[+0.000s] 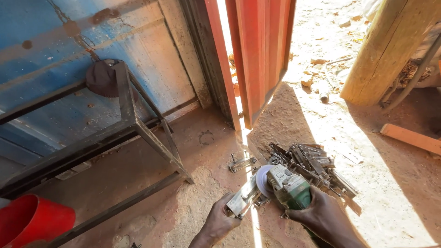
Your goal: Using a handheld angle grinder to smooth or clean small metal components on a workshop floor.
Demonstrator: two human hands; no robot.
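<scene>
Left hand (219,222): clenched on the near end of a flat metal piece (245,195), held just above the dirt floor (151,183); long axis runs from the grip up and rightward.

Right hand (324,216): wrapped around a green angle grinder (289,188), disc (262,180) pointing left, touching the piece's far end.

Hazard, judged: disc close beyond the left fingers; a kick could reach them.

Behind the grinder: pile of metal parts (317,167).

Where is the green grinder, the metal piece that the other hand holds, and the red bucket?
green grinder (290,187): head view, on its green body.
metal piece (243,198): head view, on its flat shiny face.
red bucket (32,219): head view, on its curved side.
</scene>
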